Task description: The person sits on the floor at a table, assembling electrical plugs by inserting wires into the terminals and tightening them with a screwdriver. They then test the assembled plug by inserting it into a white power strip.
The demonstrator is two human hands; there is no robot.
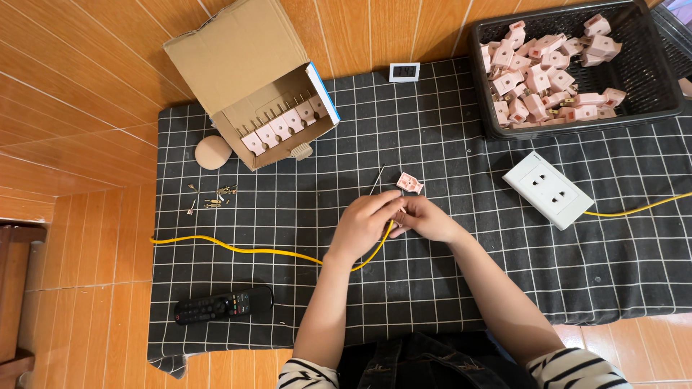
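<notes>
Both hands meet mid-mat: the left hand (364, 225) and right hand (425, 218) pinch the yellow cable (238, 248) together. A pink plug (409, 184) lies at their twelve o'clock.

Bare forearms, black-and-white striped sleeves, dark denim garment at lap

Glossy wooden floorboards (86, 94) are gleaming around a matt checked cloth (447, 288); a smooth yellow plastic-coated cable (238, 248) is lying across it, beside a rough cardboard box (223, 50) and white plastic socket (548, 189).
</notes>
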